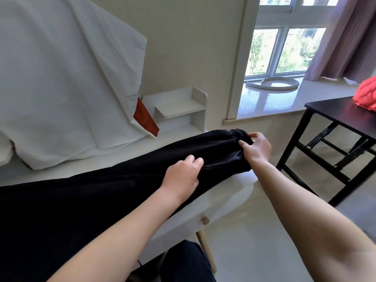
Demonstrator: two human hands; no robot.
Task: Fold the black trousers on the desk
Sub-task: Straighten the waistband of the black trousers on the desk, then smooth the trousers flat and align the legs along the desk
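The black trousers (101, 186) lie stretched along the white desk (227, 192), from the lower left to the elastic cuff at the desk's right end. My right hand (257, 148) pinches that gathered cuff between thumb and fingers. My left hand (182, 177) rests on the leg a little left of the cuff, its fingers curled into the fabric.
A white sheet (61, 78) drapes over something at the back left, with a red-brown item (145, 117) showing under it. A small white shelf (183, 108) stands on the desk. A black table (341, 117) with a red cloth (366, 94) stands at the right. Beneath the desk edge is a wooden leg (206, 247).
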